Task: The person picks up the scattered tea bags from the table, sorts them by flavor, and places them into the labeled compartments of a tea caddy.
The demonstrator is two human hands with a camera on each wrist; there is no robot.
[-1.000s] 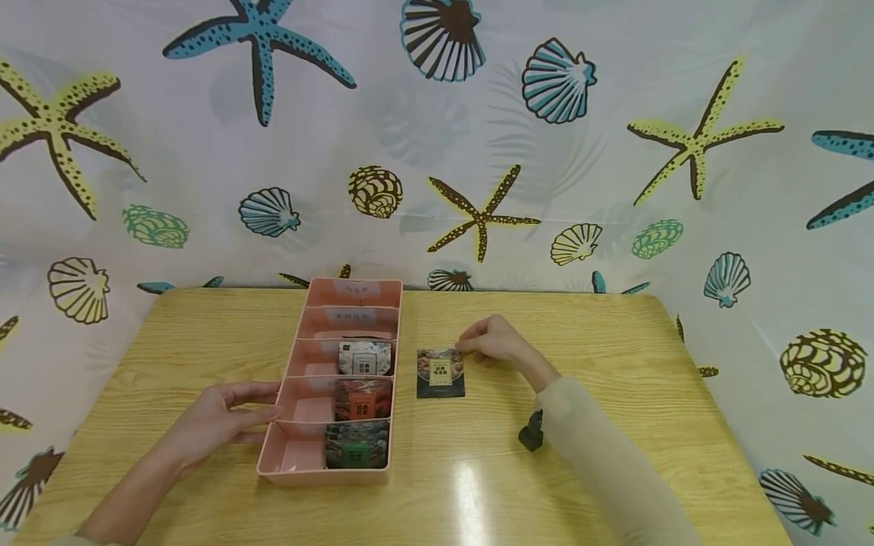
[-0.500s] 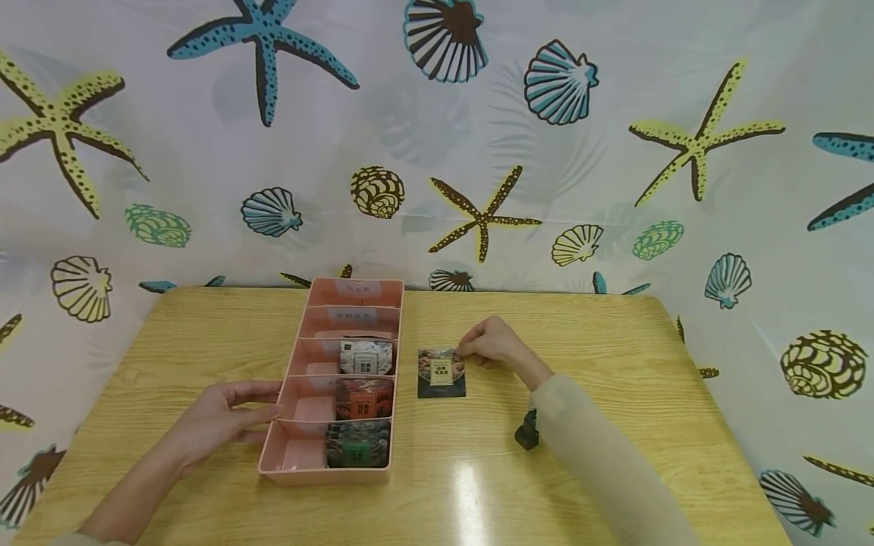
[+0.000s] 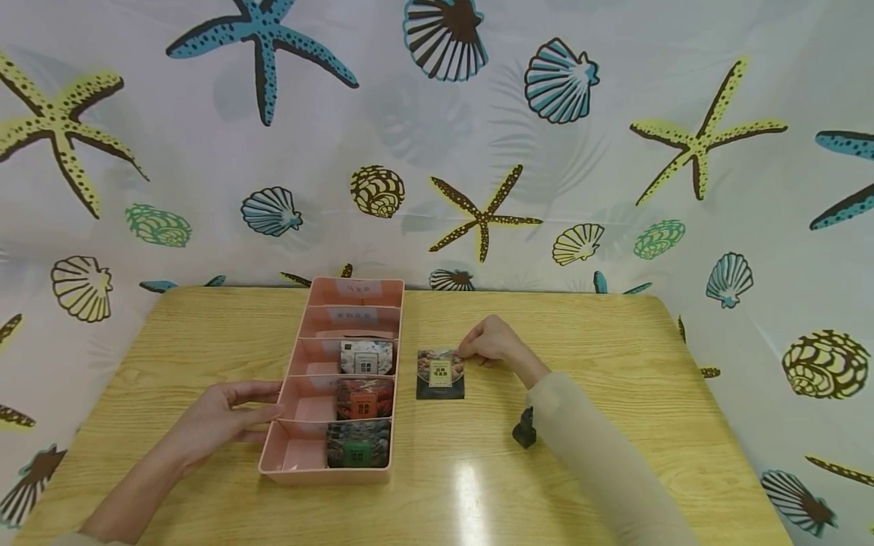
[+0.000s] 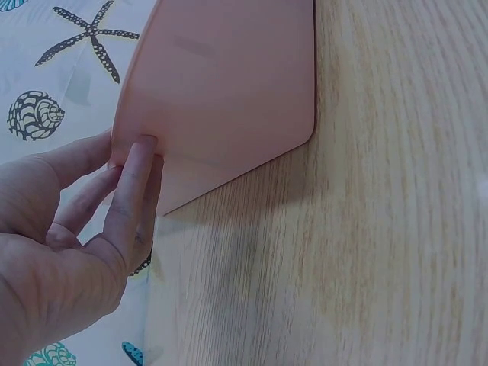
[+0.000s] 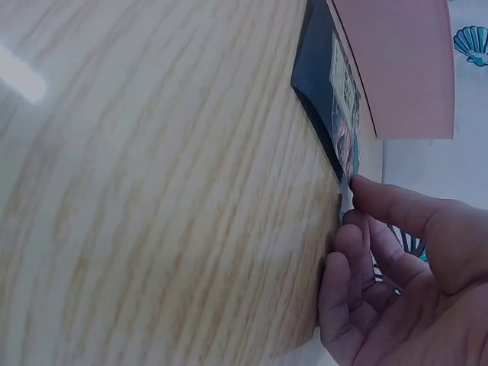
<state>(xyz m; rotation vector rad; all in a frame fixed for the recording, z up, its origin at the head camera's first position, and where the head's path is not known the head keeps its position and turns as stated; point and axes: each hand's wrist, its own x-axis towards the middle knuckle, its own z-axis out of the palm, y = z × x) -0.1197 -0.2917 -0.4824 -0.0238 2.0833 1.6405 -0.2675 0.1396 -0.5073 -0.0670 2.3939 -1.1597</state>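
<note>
A pink divided box (image 3: 300,356) stands on the table, with tea sachets in its nearer compartments. My left hand (image 3: 215,421) holds its left wall, thumb at the rim and fingers against the outside; the left wrist view shows this hand (image 4: 84,221) at the wall (image 4: 229,84). Right of the box, a dark tea sachet (image 3: 440,383) with a pale yellow label lies on the table. Its upper right corner is pinched by my right hand (image 3: 495,341). In the right wrist view, thumb and index fingertip of that hand (image 5: 404,267) meet at the sachet's (image 5: 316,69) edge.
A white sachet (image 3: 366,356), a red one (image 3: 364,400) and a dark green-labelled one (image 3: 357,446) sit in separate compartments. Paper labels mark the two far compartments. Behind the wooden table (image 3: 546,485) hangs a sea-patterned cloth (image 3: 478,136). A black object (image 3: 524,429) sits by the right sleeve.
The right forearm has shifted slightly to the left. Both hands keep nearly the same places, and the box and the sachet stay almost where they were.
</note>
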